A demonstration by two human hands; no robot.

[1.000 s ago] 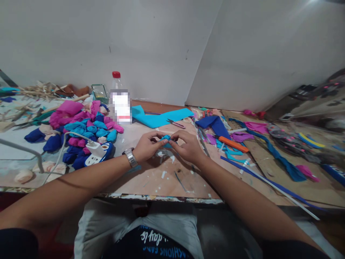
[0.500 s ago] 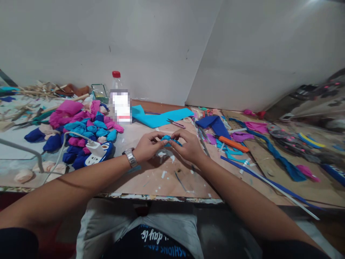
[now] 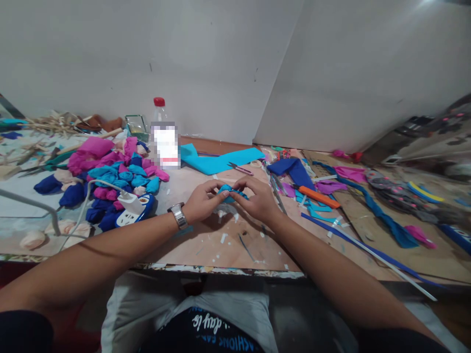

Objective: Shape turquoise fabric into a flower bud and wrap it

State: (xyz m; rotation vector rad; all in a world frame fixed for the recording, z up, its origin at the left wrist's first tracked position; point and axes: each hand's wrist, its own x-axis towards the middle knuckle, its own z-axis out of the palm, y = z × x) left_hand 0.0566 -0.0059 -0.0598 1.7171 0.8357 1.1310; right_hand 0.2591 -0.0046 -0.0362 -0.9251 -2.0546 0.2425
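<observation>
Between my two hands is a small piece of crumpled blue crepe paper (image 3: 227,189), held just above the table. My left hand (image 3: 203,200), with a metal watch at its wrist, pinches the paper's left side between thumb and fingers. From the right, my right hand (image 3: 258,197) grips the other side, its thumb and forefinger pressed on the paper. Fingers cover part of the piece, so its full shape is hidden. Beyond the hands lie a bright blue crepe paper strip (image 3: 221,161) and a small pair of pink-handled snips (image 3: 241,168).
Blue and pink paper flowers (image 3: 106,171) are piled at left, beside a power strip (image 3: 134,213) with a white plug. A red-capped bottle (image 3: 159,110) stands behind. On the right lie an orange cutter (image 3: 318,196), paper scraps and a cardboard sheet (image 3: 353,206).
The blue paper between my fingers has shifted and turned slightly, showing more crumpled surface. Both hands stay in nearly the same place.
</observation>
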